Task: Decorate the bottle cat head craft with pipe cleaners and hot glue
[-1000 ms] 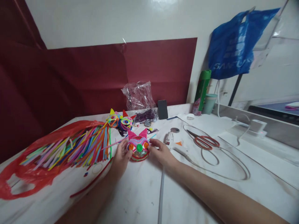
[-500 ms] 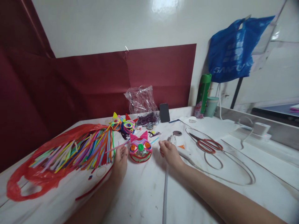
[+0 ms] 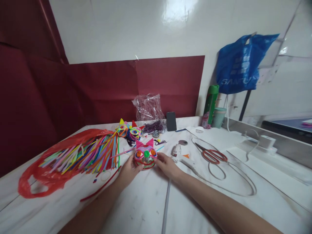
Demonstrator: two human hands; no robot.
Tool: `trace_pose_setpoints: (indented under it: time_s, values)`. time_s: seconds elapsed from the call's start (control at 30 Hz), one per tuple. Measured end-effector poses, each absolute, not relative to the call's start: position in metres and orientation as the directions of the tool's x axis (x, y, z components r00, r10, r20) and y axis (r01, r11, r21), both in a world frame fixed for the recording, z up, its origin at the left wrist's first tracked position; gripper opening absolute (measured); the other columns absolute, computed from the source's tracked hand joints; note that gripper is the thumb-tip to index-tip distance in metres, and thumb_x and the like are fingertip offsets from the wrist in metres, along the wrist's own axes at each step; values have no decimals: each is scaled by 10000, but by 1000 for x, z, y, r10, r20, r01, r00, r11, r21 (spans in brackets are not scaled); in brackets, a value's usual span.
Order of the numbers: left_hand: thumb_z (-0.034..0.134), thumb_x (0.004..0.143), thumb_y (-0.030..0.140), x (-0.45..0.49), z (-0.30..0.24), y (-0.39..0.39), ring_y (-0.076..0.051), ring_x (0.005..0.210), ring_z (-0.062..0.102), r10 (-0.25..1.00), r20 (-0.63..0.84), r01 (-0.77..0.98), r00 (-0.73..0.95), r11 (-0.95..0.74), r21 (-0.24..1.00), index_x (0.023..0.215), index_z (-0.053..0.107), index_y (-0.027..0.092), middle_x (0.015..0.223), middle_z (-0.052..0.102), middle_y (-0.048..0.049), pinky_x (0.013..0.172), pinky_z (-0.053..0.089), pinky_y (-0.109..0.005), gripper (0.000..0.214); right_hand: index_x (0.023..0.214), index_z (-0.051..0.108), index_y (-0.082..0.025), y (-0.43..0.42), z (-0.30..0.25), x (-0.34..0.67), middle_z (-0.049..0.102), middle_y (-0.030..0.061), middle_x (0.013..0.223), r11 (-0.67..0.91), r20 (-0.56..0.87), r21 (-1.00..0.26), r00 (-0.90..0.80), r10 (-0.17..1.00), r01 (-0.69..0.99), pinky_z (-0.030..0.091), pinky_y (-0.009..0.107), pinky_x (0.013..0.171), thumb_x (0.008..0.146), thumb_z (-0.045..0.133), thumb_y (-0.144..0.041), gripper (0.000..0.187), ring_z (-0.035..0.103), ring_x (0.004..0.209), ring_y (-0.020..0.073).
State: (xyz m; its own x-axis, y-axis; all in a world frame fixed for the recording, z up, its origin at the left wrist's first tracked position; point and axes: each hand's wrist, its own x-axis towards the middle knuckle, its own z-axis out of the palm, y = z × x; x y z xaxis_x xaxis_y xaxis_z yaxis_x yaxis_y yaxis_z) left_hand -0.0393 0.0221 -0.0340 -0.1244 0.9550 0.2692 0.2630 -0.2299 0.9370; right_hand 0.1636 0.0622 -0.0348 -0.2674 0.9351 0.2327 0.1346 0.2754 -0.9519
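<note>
Between my two hands on the marble-patterned table is a cat-face craft point(image 3: 146, 154) with pink pointed ears, orange eyes and a green nose. My left hand point(image 3: 131, 167) grips its left side, thumb at the lower front. At its right edge, my right hand point(image 3: 165, 163) has its fingers closed on the rim. Just right of that hand lies a white glue gun point(image 3: 184, 159). Behind and to the left sit two similar craft faces, one with yellow ears point(image 3: 122, 129) and one with red ears point(image 3: 135, 133).
Many coloured pipe cleaners point(image 3: 97, 156) lie on a red plastic bag point(image 3: 44, 187) at left. Red-handled scissors point(image 3: 214, 156) and a looped cable point(image 3: 253, 187) lie at right. A phone point(image 3: 171, 121), clear plastic wrapping point(image 3: 148, 107), green spray can point(image 3: 210, 107) and cup point(image 3: 219, 117) stand behind.
Both hands have moved inward from either side of the pink-eared craft and now hold it. The camera view has tilted slightly upward.
</note>
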Motion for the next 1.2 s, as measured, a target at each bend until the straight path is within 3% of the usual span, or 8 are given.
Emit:
trace_pose_setpoints:
  time_s: [0.1, 0.23, 0.6, 0.77, 0.97, 1.2]
  values:
    - [784, 610, 282, -38, -35, 19, -274, 1027, 647, 932, 329, 331, -152, -266, 905, 1286, 501, 174, 1153, 672, -118, 873, 513, -380, 740, 1076, 598, -189, 61, -36, 161, 721, 80, 1040, 312, 276, -948, -315, 908, 68, 535, 353, 808, 761, 617, -318, 342, 677, 902, 217]
    - [798, 620, 284, -43, -40, 20, -262, 1021, 648, 904, 410, 381, -123, -338, 861, 1340, 436, 183, 1208, 639, -133, 841, 525, -361, 811, 1130, 547, -191, 62, -38, 158, 693, 104, 1136, 371, 345, -928, -351, 871, 10, 553, 367, 809, 735, 623, -251, 407, 668, 995, 236]
    - [840, 558, 282, -42, -46, 28, -336, 1187, 575, 911, 369, 382, -183, -281, 881, 1358, 424, 171, 1308, 574, -180, 990, 461, -438, 909, 1178, 539, -159, 63, -36, 159, 705, 110, 1083, 385, 325, -918, -370, 870, 97, 560, 341, 751, 745, 600, -218, 441, 677, 921, 215]
    - [864, 527, 261, -46, -45, 29, -346, 1234, 541, 948, 277, 247, -160, -233, 941, 1363, 435, 198, 1359, 545, -165, 1034, 425, -461, 941, 1147, 598, -165, 59, -27, 162, 710, 81, 1019, 394, 322, -901, -328, 888, 182, 536, 313, 714, 758, 608, -229, 395, 653, 866, 198]
    - [857, 518, 247, -43, -38, 29, -340, 1201, 564, 955, 266, 171, -132, -243, 955, 1247, 532, 194, 1236, 633, -126, 1016, 444, -468, 800, 1186, 599, -110, 59, -24, 164, 700, 108, 1016, 378, 293, -895, -325, 899, 238, 509, 324, 732, 776, 587, -219, 425, 628, 829, 197]
    - [847, 540, 261, -39, -38, 28, -324, 1184, 583, 942, 309, 124, -131, -294, 948, 1306, 499, 192, 1266, 623, -134, 1005, 464, -443, 844, 1150, 608, -132, 57, -21, 164, 692, 90, 1036, 331, 266, -929, -326, 907, 163, 508, 300, 722, 788, 581, -257, 384, 624, 794, 173]
